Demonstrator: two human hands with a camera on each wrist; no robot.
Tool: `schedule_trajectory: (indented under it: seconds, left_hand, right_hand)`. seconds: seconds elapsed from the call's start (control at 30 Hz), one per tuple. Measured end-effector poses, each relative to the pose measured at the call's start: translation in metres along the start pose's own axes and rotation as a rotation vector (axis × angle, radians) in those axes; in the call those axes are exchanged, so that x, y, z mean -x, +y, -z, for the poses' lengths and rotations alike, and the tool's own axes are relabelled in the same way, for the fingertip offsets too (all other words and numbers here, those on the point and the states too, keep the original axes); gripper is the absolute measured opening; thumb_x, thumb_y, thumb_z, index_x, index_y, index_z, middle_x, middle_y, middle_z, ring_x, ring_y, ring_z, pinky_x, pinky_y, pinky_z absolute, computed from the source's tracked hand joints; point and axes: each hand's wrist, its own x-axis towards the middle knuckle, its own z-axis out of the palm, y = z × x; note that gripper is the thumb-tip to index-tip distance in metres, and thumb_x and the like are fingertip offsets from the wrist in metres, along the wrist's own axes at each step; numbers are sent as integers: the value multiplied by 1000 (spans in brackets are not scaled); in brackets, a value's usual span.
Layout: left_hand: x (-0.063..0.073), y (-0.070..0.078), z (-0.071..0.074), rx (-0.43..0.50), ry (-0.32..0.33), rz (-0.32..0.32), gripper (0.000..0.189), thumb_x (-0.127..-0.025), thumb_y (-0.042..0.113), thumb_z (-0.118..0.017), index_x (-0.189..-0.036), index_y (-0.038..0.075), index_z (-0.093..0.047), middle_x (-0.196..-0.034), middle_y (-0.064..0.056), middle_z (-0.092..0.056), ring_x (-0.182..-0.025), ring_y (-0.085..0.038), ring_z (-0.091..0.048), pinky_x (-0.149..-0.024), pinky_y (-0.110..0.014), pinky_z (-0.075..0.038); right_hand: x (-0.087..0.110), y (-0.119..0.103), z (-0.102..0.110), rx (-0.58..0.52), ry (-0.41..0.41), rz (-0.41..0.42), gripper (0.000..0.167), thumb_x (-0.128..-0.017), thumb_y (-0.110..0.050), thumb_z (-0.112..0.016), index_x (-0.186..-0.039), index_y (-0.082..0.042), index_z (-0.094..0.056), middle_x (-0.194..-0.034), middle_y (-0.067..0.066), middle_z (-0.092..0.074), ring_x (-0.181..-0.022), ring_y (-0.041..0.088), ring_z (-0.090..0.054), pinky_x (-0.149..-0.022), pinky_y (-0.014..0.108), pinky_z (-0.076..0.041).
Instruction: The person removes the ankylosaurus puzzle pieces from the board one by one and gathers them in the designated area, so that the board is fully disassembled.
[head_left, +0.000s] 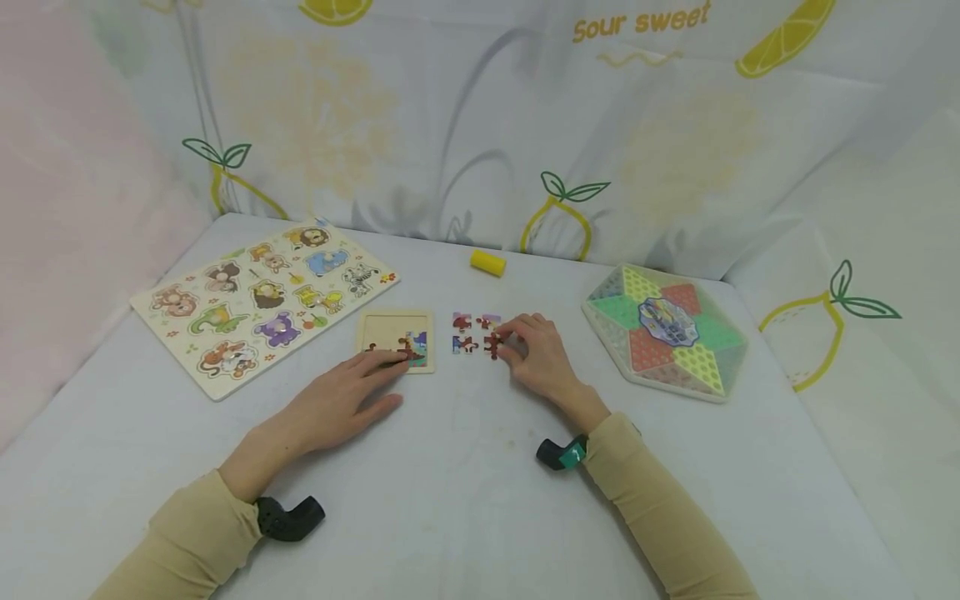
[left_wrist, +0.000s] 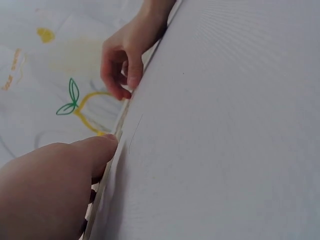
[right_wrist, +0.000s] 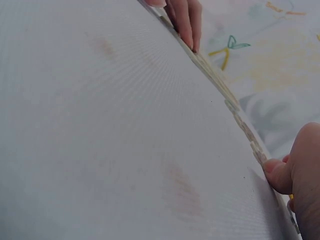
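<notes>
A small square wooden puzzle tray (head_left: 395, 315) lies mid-table, with some jigsaw pieces (head_left: 420, 340) fitted in its right part. My left hand (head_left: 337, 404) rests at the tray's near edge, fingers stretched over the pieces inside; they partly cover the tray. Right of the tray, several loose jigsaw pieces (head_left: 462, 322) with red and purple print are laid out in a small grid. With thumb and fingertips, my right hand (head_left: 543, 358) pinches the lower right puzzle piece (head_left: 491, 343). Both wrist views look along the table edge-on, so the pieces show poorly there.
An animal peg puzzle board (head_left: 251, 275) lies at the back left. A yellow cylinder (head_left: 488, 262) stands out near the back edge. To the right sits a hexagonal game board (head_left: 637, 321) with coloured triangles. Behind the table hangs a lemon-print cloth (head_left: 420, 125).
</notes>
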Motion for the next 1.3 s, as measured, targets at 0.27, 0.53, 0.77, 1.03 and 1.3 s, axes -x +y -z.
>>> schedule_trajectory:
  seconds: [0.27,0.53,0.77,1.03,1.3]
  left_hand:
    - [0,0,1,23,-26,32,53,-103,41,-53,-150,15,-48,-151,-7,-47,-145,-42,-35,-117,-59,-31]
    - [1,0,1,37,-28,36,53,-103,41,-54,-150,17,-48,-151,-6,-47,-145,-42,-34,-116,-60,-31]
    - [1,0,1,43,-26,32,53,-103,41,-54,-150,17,-48,-151,-6,-47,-145,-43,-34,-116,-60,-31]
    - [1,0,1,46,-27,35,53,-102,40,-55,-150,17,-48,-150,-6,-48,-145,-42,-34,-116,-60,-31]
    - [1,0,1,37,-24,31,53,-103,40,-55,-150,16,-48,-150,-6,-48,-144,-42,-35,-116,-60,-32]
  right_hand:
    - [0,0,1,-9,-16,-13,19,-87,-6,-75,-105,-6,-72,-97,6,-69,-86,23,-52,-80,40,-42]
    - [-1,-2,1,-13,-25,-22,18,-87,-5,-74,-105,-5,-72,-98,7,-69,-85,24,-52,-81,42,-43]
    - [0,-3,2,-2,-31,-38,18,-87,-7,-74,-105,-6,-72,-99,7,-69,-86,23,-52,-82,41,-43]
    - [0,-2,2,19,-19,-23,20,-86,-7,-75,-105,-7,-72,-98,6,-70,-85,23,-53,-81,41,-43]
    - [0,-2,2,12,-11,-19,20,-85,-6,-74,-105,-6,-72,-97,6,-68,-85,23,-53,-81,40,-43]
